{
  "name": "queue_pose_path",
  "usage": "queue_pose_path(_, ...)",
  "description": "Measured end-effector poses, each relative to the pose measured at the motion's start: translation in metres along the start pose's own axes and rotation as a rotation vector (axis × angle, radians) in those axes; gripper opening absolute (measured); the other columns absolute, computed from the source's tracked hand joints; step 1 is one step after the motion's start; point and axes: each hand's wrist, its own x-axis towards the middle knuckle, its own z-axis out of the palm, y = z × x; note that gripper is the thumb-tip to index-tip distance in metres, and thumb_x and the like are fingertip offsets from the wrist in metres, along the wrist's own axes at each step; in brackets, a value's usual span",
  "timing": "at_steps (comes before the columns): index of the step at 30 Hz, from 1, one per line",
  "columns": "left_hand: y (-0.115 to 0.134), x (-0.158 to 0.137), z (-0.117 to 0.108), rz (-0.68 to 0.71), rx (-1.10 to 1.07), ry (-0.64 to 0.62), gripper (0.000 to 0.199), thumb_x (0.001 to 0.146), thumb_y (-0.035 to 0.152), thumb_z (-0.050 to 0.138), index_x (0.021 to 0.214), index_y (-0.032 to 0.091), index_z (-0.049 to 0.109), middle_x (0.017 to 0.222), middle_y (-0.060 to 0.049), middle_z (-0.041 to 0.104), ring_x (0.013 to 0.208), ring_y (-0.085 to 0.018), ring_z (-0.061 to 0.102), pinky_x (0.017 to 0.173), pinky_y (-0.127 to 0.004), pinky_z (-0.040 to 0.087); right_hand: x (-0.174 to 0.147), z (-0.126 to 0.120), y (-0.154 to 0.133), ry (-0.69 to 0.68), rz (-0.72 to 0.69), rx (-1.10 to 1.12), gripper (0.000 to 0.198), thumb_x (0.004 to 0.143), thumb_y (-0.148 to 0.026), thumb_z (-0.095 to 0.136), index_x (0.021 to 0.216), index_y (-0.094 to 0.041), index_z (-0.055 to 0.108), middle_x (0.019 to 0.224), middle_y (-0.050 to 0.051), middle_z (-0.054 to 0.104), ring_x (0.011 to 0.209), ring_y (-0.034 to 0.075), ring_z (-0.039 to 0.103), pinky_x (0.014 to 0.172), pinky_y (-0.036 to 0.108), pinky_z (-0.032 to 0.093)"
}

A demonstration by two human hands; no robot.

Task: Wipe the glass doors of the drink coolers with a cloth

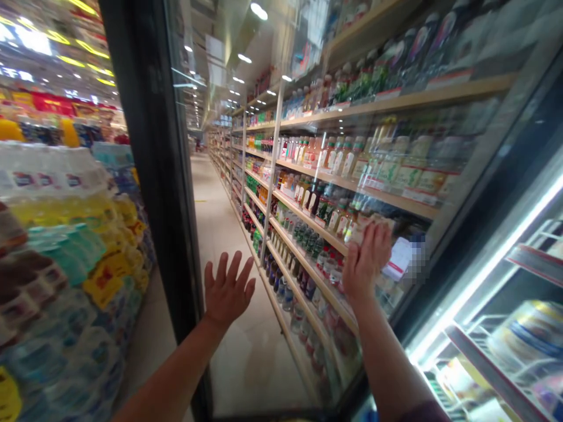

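A glass cooler door (237,363) in a black frame stands swung open in front of me. My left hand (226,290) is raised at the door's left side, fingers spread, holding nothing; whether its palm touches the pane I cannot tell. Farther right, my right hand (367,258) lies against the glass with a crumpled beige cloth (387,223) under its fingers. Most of that cloth is hidden behind the hand. Just right of it, a white sticker (398,258) with a red strip is on the door, partly blurred out.
Wire cooler shelves (484,357) with packaged goods are lit at the right. Bottle packs (57,193) are piled high on the left, beside the black door frame (153,176). Long shelves of bottles (338,158) and an aisle floor (211,193) appear in the glass.
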Motion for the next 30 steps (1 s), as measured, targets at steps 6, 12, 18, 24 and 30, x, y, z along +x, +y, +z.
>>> queue_pose_path(6,-0.003,-0.002,0.004,0.007,-0.002,-0.008,0.078,0.093,0.028,0.063,0.159,0.025,0.022,0.164,-0.008,0.021,0.154,-0.029,0.013,0.127,-0.054,0.01,-0.099,0.003,-0.01,-0.129,-0.175,-0.012,0.07,0.1,-0.025,0.046,0.162,-0.017,0.013,0.161,0.019,0.034,0.155,0.031,0.014,0.121,0.056,0.022)
queue_pose_path(12,-0.004,-0.004,0.006,-0.009,-0.013,-0.019,0.078,0.093,0.029,0.061,0.16,0.029,0.02,0.165,-0.005,0.02,0.154,-0.029,0.013,0.126,-0.054,0.01,-0.039,-0.002,0.021,-0.088,-0.005,-0.001,0.063,0.104,-0.03,0.035,0.162,-0.017,0.014,0.163,0.019,0.029,0.155,0.032,0.016,0.12,0.062,0.021)
queue_pose_path(18,-0.003,-0.005,0.004,0.0,0.0,-0.026,0.079,0.093,0.029,0.062,0.16,0.027,0.021,0.164,-0.007,0.022,0.154,-0.03,0.013,0.126,-0.055,0.011,-0.082,0.004,0.006,-0.049,0.003,-0.026,0.066,0.102,-0.027,0.039,0.161,-0.014,0.015,0.161,0.023,0.031,0.154,0.035,0.017,0.117,0.063,0.026)
queue_pose_path(24,-0.002,-0.003,0.003,-0.006,-0.025,-0.014,0.077,0.094,0.03,0.061,0.16,0.027,0.022,0.163,-0.009,0.03,0.154,-0.028,0.013,0.126,-0.053,0.011,-0.15,0.003,-0.011,-0.249,-0.383,0.082,0.057,0.095,-0.025,0.052,0.152,-0.027,0.044,0.14,0.009,0.061,0.146,0.024,0.038,0.123,0.046,0.022)
queue_pose_path(30,-0.003,-0.007,0.007,-0.033,-0.052,-0.032,0.07,0.095,0.033,0.06,0.158,0.032,0.028,0.162,-0.006,0.032,0.155,-0.028,0.013,0.125,-0.054,0.01,-0.058,0.002,0.04,-0.024,-0.023,-0.039,0.066,0.101,-0.03,0.04,0.161,-0.013,0.017,0.16,0.024,0.031,0.154,0.035,0.018,0.117,0.063,0.026)
